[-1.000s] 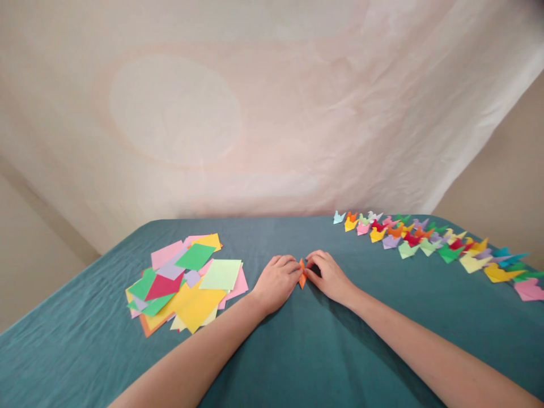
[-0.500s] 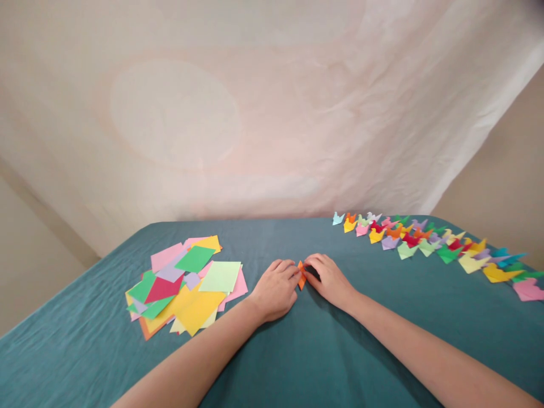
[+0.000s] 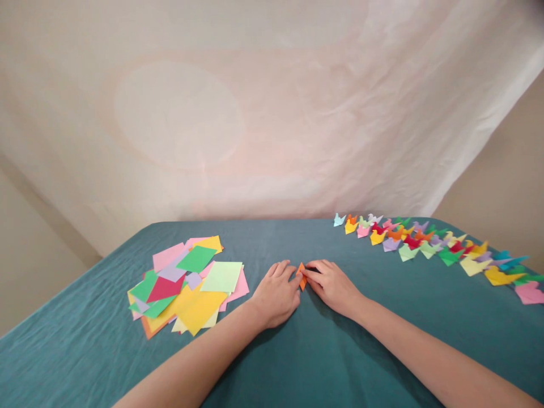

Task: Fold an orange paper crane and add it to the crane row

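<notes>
A small orange folded paper (image 3: 302, 281), narrow and diamond-shaped, lies on the cloth between my hands. My left hand (image 3: 277, 296) rests at its left side, with thumb and index fingertips on the paper and the other fingers bent on the cloth. From the right, my right hand (image 3: 334, 286) reaches in with its fingertips pressed against the paper's edge and upper face. Fingers cover parts of both its sides, so its finer folds are hidden.
Loose coloured paper squares (image 3: 199, 306) lie in an overlapping pile to the left. Several rows of small folded paper birds (image 3: 450, 255) stand along the right side. A dark green cloth (image 3: 272, 368) covers the table, and a pale draped sheet (image 3: 272, 113) hangs behind it.
My right hand has turned flatter, its fingers now reaching over the orange paper's right side. The left fingers have shifted slightly on it. The paper stays in place.
</notes>
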`<move>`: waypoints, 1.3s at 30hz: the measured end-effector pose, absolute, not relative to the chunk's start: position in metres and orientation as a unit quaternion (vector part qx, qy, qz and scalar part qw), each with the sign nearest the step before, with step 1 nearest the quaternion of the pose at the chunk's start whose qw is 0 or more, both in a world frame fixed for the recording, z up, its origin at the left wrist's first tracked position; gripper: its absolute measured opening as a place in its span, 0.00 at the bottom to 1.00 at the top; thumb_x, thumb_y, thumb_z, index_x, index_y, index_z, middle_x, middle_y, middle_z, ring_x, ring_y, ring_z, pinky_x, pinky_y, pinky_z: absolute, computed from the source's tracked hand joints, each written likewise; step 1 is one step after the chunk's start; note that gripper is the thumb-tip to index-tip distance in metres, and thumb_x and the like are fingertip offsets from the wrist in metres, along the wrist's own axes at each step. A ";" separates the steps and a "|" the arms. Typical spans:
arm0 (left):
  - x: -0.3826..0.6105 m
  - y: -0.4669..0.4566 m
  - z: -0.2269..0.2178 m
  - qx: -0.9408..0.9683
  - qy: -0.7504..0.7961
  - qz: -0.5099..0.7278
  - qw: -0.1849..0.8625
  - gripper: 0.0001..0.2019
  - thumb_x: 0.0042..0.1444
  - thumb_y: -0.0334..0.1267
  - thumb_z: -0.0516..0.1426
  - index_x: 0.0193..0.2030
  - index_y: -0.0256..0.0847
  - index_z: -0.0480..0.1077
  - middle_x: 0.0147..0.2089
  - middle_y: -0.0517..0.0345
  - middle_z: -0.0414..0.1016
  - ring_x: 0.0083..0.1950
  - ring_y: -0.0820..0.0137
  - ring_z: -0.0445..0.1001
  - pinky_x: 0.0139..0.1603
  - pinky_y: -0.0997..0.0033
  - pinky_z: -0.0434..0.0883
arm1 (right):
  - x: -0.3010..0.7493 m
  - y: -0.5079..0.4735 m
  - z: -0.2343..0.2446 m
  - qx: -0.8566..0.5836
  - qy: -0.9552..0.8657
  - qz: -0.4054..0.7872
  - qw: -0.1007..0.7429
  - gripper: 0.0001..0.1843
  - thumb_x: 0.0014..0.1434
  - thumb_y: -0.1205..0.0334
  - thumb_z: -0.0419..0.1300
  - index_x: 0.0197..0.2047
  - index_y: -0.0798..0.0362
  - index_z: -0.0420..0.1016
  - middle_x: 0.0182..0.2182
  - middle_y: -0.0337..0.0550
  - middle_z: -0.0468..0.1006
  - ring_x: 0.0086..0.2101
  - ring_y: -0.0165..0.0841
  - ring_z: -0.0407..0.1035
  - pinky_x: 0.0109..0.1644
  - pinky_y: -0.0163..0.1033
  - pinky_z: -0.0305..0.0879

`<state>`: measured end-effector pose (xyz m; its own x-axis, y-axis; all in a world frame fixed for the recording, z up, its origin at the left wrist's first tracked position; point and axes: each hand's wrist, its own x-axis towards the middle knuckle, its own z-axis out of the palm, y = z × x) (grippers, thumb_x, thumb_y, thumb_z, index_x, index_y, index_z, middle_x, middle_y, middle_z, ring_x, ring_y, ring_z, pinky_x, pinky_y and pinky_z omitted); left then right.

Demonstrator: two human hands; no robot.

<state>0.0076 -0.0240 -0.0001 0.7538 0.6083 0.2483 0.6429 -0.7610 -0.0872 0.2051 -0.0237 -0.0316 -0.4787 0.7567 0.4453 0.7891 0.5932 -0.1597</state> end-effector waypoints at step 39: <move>0.006 -0.027 0.005 -0.927 -0.363 -0.072 0.059 0.20 0.63 0.45 0.43 0.59 0.42 0.58 0.56 0.48 0.63 0.62 0.57 0.55 0.58 0.54 0.55 | 0.202 -0.015 -0.017 -0.511 -0.847 -0.078 0.126 0.18 0.64 0.55 0.48 0.54 0.46 0.67 0.44 0.46 0.68 0.42 0.38 0.60 0.40 0.41 0.54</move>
